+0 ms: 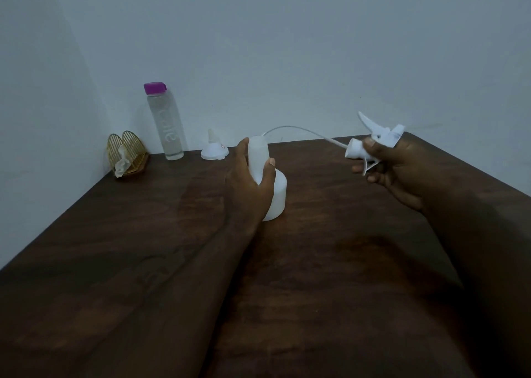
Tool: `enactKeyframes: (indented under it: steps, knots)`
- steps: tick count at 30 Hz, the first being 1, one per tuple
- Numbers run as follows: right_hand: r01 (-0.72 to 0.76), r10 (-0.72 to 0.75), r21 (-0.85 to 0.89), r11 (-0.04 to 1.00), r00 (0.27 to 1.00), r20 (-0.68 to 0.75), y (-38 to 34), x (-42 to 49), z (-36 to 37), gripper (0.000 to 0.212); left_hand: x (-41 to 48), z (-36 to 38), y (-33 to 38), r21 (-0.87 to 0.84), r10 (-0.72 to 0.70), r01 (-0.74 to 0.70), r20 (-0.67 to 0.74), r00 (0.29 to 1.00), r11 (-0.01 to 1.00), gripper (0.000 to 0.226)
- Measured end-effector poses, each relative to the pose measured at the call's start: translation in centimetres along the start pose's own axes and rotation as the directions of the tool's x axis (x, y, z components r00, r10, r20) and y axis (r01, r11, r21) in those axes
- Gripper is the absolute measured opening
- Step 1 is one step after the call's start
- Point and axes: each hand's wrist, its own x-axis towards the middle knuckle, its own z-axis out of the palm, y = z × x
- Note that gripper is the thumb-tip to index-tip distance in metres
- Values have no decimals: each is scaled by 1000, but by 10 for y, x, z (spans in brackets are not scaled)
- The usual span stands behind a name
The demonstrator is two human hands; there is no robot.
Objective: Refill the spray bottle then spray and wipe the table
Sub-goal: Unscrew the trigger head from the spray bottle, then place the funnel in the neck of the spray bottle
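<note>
A white spray bottle body (277, 193) stands upright on the dark wooden table (330, 277), its neck open. My left hand (251, 182) grips its narrow upper part. My right hand (393, 165) holds the detached white trigger head (376, 139) up to the right of the bottle. The head's thin dip tube (298, 129) arcs back to the bottle's mouth, its tip still at the opening. A clear water bottle (166, 124) with a purple cap stands at the back left, and a small white funnel (214, 147) rests upside down beside it.
A gold wire napkin holder (128, 155) with a white tissue sits in the back left corner against the wall. The table's left edge runs diagonally toward me and its right edge slopes down behind my right arm.
</note>
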Motion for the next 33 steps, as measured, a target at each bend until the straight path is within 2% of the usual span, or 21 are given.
enactKeyframes:
  steps: [4,9,14,17,19,21,23,25,26,27,29,31,33]
  knots:
    - [13,-3,140,990,997,-72,-6,1,-7,31,-1,0,-1,-34,-43,43,5,999,998,65]
    - [-16,45,239,971,992,-118,-6,1,-15,28,-2,1,-2,-21,-68,68,25,997,997,68]
    - [-9,57,290,957,986,-159,-6,3,-16,35,-2,0,-5,-39,-57,58,11,998,998,67]
    - [72,24,318,945,957,-288,-8,5,-23,39,-2,0,-5,-55,-48,47,-15,999,997,69]
    - [156,-72,175,972,909,-410,-4,4,-25,36,-2,2,-7,-66,-54,52,-24,998,996,71]
    - [187,-254,-188,964,853,-456,7,3,-23,24,-2,2,-7,-68,-44,41,-32,999,997,69]
    - [137,-410,-560,817,821,-398,20,3,-19,14,-1,3,-5,-123,-44,38,-50,998,992,64]
    - [127,-517,-817,562,825,-227,30,5,-17,12,2,1,-4,-208,-91,71,-89,992,976,60]
    - [152,-540,-888,433,833,-121,33,6,-16,12,4,0,-3,-249,-135,108,-96,986,962,58]
    - [180,-530,-921,347,848,-33,36,9,-15,12,6,-1,-4,-291,-189,156,-89,978,944,57]
    - [202,-448,-944,262,892,67,39,11,-13,12,10,-4,-7,-363,-294,258,-45,955,895,53]
    - [239,-320,-953,184,932,172,40,12,-12,14,14,-7,-10,-444,-396,363,20,918,819,42]
    - [265,-172,-957,115,955,244,41,11,-11,16,17,-9,-12,-499,-473,441,69,879,746,44]
